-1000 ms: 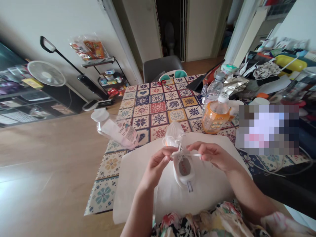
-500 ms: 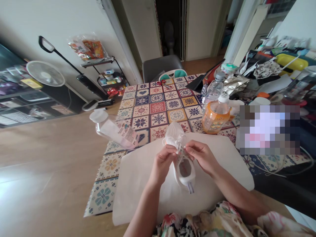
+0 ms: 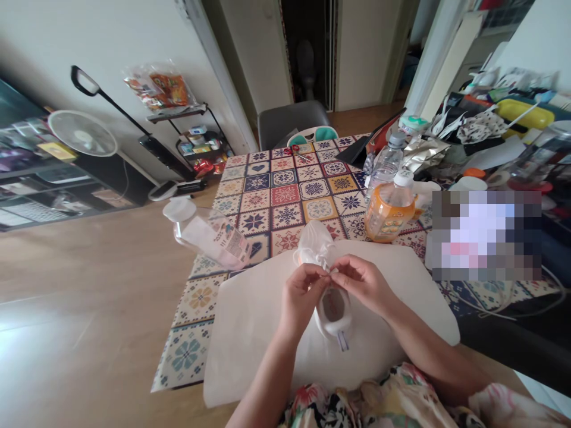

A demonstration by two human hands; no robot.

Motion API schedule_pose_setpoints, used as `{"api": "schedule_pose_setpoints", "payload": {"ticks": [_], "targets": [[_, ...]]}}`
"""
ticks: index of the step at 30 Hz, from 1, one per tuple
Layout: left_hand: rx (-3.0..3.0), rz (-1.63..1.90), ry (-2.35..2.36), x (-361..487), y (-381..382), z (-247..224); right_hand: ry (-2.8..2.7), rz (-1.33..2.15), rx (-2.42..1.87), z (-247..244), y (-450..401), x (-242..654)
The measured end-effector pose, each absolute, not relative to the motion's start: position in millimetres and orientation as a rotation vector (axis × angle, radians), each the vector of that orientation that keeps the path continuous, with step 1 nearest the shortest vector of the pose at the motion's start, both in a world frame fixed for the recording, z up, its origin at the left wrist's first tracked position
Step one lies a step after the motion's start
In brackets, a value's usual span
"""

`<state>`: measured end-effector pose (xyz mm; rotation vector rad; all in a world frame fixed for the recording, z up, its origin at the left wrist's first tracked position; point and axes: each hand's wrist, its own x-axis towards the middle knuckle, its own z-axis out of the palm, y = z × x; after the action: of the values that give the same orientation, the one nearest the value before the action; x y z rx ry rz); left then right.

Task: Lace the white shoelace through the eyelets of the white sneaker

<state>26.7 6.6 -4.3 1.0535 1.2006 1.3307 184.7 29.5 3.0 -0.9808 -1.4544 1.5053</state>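
A white sneaker lies on a white mat, its toe pointing away from me and its heel with a striped tab toward me. Over its tongue, my left hand pinches the white shoelace between thumb and forefinger. My right hand pinches the lace from the other side, and the fingertips of both hands meet. The fingers cover the upper eyelets and the ends of the lace.
On the patterned tablecloth, a large clear bottle stands left of the mat. An orange-labelled bottle and a clear bottle stand to the right. Red-handled scissors lie at the far edge. Clutter and a cable fill the right side.
Both hands have come together over the shoe's tongue; the left has moved right and the right slightly left. The sneaker stays in nearly the same place.
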Motion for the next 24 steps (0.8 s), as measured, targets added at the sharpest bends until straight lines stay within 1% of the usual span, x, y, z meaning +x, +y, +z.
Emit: {"api": "schedule_pose_setpoints", "payload": {"ticks": [3, 6, 12, 15, 17, 21, 22, 24], "targets": [[1.174, 1.302, 1.277, 24.4, 3.8, -3.7, -1.375, 1.48, -1.0, -1.8, 29.9, 180.8], [1.222, 1.247, 1.333, 22.1, 2.4, -3.6, -1.354, 1.371, -1.019, -5.2, 28.0, 178.4], [1.202, 1.305, 1.317, 18.2, 3.5, -12.6, -1.838, 0.944, -0.922, 2.2, 25.5, 181.9], [1.267, 1.312, 1.296, 16.3, 5.0, -14.4, -1.913, 0.777, -0.934, 2.9, 27.2, 183.1], [1.311, 1.312, 1.287, 15.5, 5.8, -13.4, -1.908, 0.789, -0.985, 2.0, 28.6, 183.6], [1.266, 1.279, 1.295, 14.7, 6.7, -13.1, -1.883, 1.159, -0.962, 4.4, 30.0, 185.2], [1.239, 1.277, 1.29, 14.9, 6.9, -13.6, -1.893, 1.199, -0.94, 5.6, 29.9, 185.5], [1.181, 1.288, 1.267, 15.9, 7.3, -14.3, -1.937, 1.103, -0.936, 7.3, 28.9, 185.1]]}}
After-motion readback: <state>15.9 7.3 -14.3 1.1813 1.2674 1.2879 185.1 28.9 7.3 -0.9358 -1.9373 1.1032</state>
